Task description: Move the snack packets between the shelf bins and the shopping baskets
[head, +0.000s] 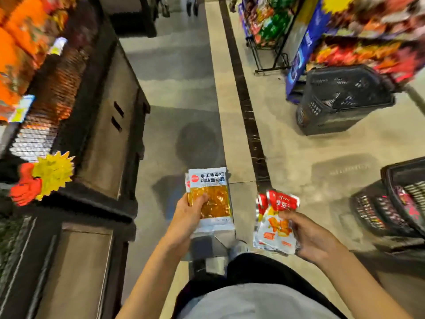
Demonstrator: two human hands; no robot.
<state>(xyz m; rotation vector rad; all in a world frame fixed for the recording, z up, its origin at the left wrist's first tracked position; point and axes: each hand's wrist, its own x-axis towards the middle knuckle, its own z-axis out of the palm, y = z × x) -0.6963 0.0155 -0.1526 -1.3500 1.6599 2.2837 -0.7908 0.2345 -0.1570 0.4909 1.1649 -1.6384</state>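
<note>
My left hand (pixel 187 215) grips a small stack of pale blue snack packets with orange windows (pixel 210 199), held flat over the aisle floor. My right hand (pixel 308 236) pinches a few red-and-white snack packets (pixel 274 217) at about the same height. A black shopping basket (pixel 345 100) stands on the floor at the right, against the shelf base. Another black basket (pixel 402 199) holding several packets sits at the right edge, close to my right hand. Shelf bins (pixel 46 107) with rows of packets run along the left.
A dark wooden display unit (pixel 103 125) lines the left side, with a yellow starburst tag (pixel 54 172) sticking out. Snack shelves (pixel 368 38) and a wire rack (pixel 266 42) fill the right. The tiled aisle floor (pixel 184 77) runs ahead between them.
</note>
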